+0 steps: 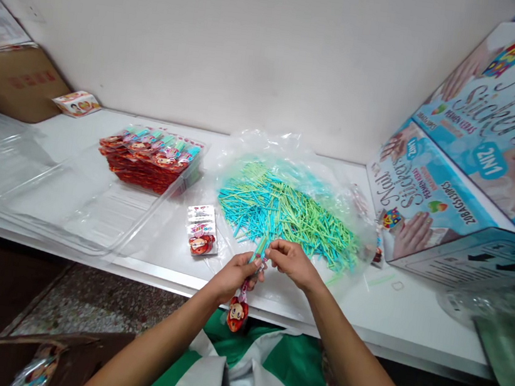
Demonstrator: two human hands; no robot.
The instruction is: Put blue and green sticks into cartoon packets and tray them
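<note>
Close to the front edge of the table, my left hand [238, 274] is closed round a small candy packet with a red cartoon character [237, 314] hanging below the fingers. Thin green and blue sticks [260, 246] stick up from the top of that packet. My right hand [294, 263] is closed in a pinch at the sticks and the packet's upper end; its fingertips partly hide what they grip. Just beyond both hands lies a heap of blue and green sticks [283, 212] on a clear plastic bag [287, 146]. A stack of similar packets [201, 236] rests left of my hands.
At the left, a pile of red packets [147, 163] stands by an open clear plastic tray [78, 220]. A brown carton [16, 82] is at the far left. Large printed boxes [441, 204] rise on the right. White wall [211, 41] closes off the back.
</note>
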